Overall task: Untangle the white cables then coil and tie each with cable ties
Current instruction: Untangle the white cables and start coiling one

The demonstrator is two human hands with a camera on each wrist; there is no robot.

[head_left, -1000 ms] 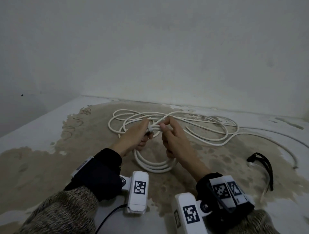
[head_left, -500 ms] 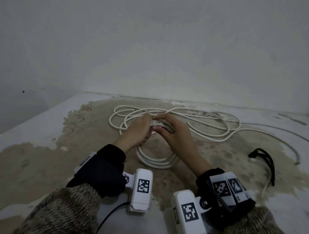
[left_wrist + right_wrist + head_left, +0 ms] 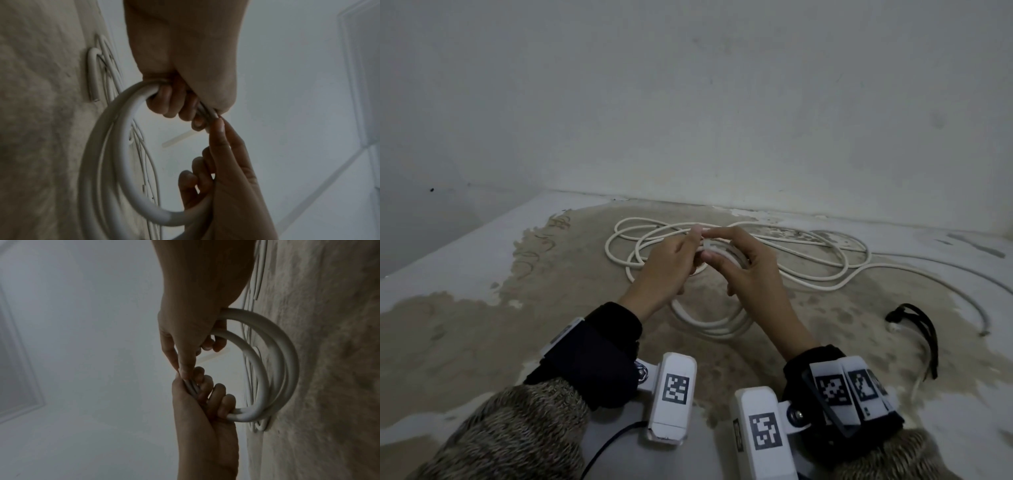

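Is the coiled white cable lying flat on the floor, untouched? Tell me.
No: the left hand and the right hand both grip the coiled white cable, holding it up off the floor.

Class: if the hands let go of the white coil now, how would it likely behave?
The coil would probably spring looser: no tie shows closed round it. It looks fairly stiff, holding round loops. The left hand and right hand grip it.

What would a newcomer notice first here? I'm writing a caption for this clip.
First, the two hands meeting mid-table: the left hand and right hand both grip a white coil lifted off the table. Behind them a loose cable sprawls in loops, and a black strap lies at the right.
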